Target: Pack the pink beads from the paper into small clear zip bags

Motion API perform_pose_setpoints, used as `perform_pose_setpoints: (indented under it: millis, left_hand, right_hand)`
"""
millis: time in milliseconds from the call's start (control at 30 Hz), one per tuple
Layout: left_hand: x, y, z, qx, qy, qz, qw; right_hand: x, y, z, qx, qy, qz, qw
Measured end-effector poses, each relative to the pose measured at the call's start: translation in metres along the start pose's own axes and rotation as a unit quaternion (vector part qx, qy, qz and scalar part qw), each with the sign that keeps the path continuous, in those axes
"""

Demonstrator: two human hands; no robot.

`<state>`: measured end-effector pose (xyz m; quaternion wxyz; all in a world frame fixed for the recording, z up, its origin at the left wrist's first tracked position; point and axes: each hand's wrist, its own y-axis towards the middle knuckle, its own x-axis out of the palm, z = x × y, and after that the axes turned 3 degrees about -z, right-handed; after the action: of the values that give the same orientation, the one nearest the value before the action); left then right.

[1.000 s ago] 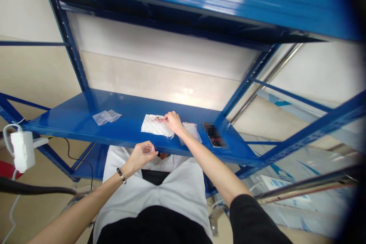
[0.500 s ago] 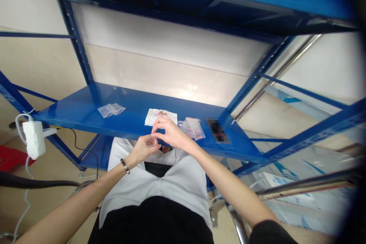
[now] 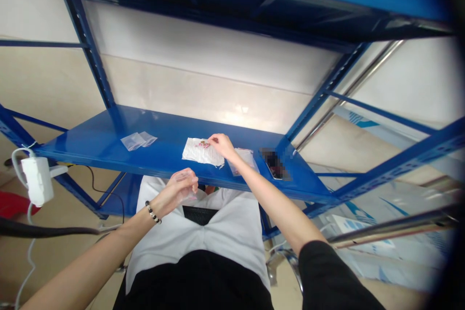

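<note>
My left hand (image 3: 180, 187) is closed around a small clear plastic bag (image 3: 189, 197), held in front of the shelf edge above my lap. Its outline is partly hidden by my fingers. On the blue shelf, a crumpled white sheet of paper (image 3: 198, 153) carries a small heap of pink and dark bead-like pieces (image 3: 203, 144). My right hand (image 3: 221, 144) reaches over the sheet's right side, thumb and fingertips pressed together at the heap. Whatever lies between those fingertips is too small to make out.
Right of the sheet lie clear bags (image 3: 247, 157) with small coloured pieces, partly behind my right forearm. Beyond them is a blurred-out phone (image 3: 275, 164). Flat clear zip bags (image 3: 138, 141) lie at the left of the blue shelf (image 3: 167, 126). A white power adapter (image 3: 37, 180) hangs left.
My right hand has left the bag and moved forward to the heap on the paper. My left hand has shifted slightly left and turned, still holding the clear bag.
</note>
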<state>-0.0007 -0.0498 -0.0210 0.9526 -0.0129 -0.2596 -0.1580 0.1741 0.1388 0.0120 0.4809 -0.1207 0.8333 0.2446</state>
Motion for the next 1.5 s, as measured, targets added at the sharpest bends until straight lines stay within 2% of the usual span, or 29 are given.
perform_pose_setpoints:
  millis: [167, 400, 500, 600, 700, 800, 1000, 1067, 1167, 1300, 1400, 1500]
  left_hand:
    - [-0.008, 0.007, 0.009, -0.013, -0.043, 0.001, 0.999]
    - [-0.007, 0.003, 0.005, -0.015, -0.06, -0.019, 0.998]
    - [-0.006, 0.002, 0.003, -0.016, -0.071, -0.034, 0.997]
    - [-0.003, 0.003, 0.007, -0.045, -0.087, -0.065, 0.993]
    - [-0.001, 0.004, 0.01, -0.076, -0.09, -0.107, 0.987]
    - [0.001, 0.002, 0.009, -0.071, -0.084, -0.108, 0.988]
    - [0.005, -0.008, 0.005, -0.055, -0.067, -0.116, 0.989]
    - [0.005, -0.01, 0.007, -0.053, -0.063, -0.119, 0.989]
    - [0.005, -0.009, 0.012, -0.056, -0.032, -0.124, 0.99]
    - [0.001, -0.004, 0.01, -0.096, 0.072, -0.149, 0.982]
    - [-0.005, -0.003, -0.002, -0.13, 0.113, -0.122, 0.978]
    - [-0.007, -0.006, -0.009, -0.143, 0.106, -0.101, 0.979]
  right_hand:
    - [0.007, 0.014, 0.012, 0.019, -0.028, -0.011, 0.999]
    - [0.015, 0.005, 0.008, -0.004, -0.048, -0.018, 0.999]
    - [0.016, 0.002, 0.009, -0.033, -0.05, -0.042, 0.997]
    - [0.016, 0.003, 0.009, -0.049, -0.052, -0.061, 0.996]
    - [0.015, 0.005, 0.007, -0.053, -0.053, -0.061, 0.995]
    - [0.014, 0.004, 0.003, -0.069, -0.054, -0.055, 0.995]
    - [0.02, -0.001, -0.006, -0.066, -0.056, -0.059, 0.994]
    - [0.021, -0.001, -0.008, -0.06, -0.07, -0.069, 0.993]
    - [0.021, 0.002, -0.01, -0.047, -0.093, -0.051, 0.993]
    - [0.017, 0.008, -0.013, -0.044, -0.12, -0.047, 0.991]
    - [0.016, 0.009, -0.014, -0.041, -0.128, -0.066, 0.989]
    - [0.017, 0.006, -0.015, -0.029, -0.133, -0.065, 0.989]
